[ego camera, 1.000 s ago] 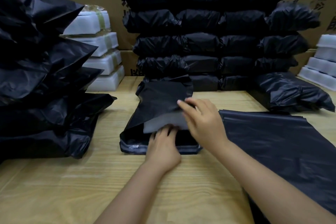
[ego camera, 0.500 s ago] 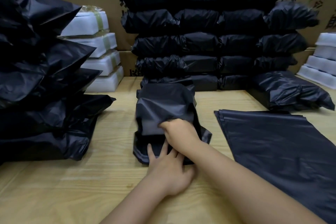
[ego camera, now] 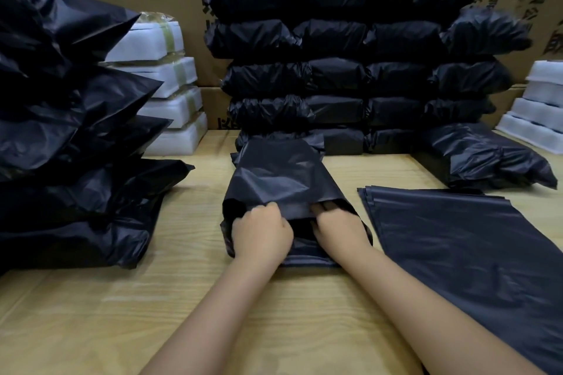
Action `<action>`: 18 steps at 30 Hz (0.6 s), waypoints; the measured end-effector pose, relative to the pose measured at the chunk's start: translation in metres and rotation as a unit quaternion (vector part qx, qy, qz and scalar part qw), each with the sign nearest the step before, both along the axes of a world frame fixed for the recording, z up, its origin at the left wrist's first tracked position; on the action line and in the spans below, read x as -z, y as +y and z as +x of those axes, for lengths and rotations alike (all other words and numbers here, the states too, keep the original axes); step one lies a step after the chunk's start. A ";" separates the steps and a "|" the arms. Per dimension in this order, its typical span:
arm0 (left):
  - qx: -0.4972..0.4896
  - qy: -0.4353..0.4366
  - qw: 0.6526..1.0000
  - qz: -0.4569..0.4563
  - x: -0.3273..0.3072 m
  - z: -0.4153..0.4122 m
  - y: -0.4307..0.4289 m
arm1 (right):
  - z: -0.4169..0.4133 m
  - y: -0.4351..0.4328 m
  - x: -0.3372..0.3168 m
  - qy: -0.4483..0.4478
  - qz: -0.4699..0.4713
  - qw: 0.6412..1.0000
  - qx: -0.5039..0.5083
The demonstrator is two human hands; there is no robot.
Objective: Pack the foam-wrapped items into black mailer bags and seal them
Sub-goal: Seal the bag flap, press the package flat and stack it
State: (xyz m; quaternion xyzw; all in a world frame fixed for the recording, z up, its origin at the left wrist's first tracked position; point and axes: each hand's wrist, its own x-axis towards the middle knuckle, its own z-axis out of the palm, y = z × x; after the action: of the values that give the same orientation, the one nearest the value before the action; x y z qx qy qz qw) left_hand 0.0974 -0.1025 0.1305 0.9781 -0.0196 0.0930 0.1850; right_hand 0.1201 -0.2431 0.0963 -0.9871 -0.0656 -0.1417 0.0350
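Black plastic: the bag (ego camera: 280, 173) lies mid-desk (ego camera: 91, 313), just left of the flat spare bags (ego camera: 457, 240). The left hand (ego camera: 262, 233) bunches its near edge and the right hand (ego camera: 339, 227) curls under the flap, likely drawing the mouth taut to fold and seal it.

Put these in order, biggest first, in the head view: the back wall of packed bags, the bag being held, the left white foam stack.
1. back wall of packed bags
2. bag being held
3. left white foam stack
2 and 3 are unsure: the foam sits farther back, partly hidden.
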 end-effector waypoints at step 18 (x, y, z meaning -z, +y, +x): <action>-0.034 0.219 0.974 0.054 0.040 0.017 0.000 | -0.007 -0.002 0.007 0.289 0.202 0.923 0.154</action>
State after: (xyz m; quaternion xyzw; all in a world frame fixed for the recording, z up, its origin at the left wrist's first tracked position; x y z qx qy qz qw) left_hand 0.1147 -0.1024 0.0901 0.9834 0.0500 -0.1179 0.1285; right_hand 0.1126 -0.2455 0.0893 -0.9551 0.1305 0.1359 0.2287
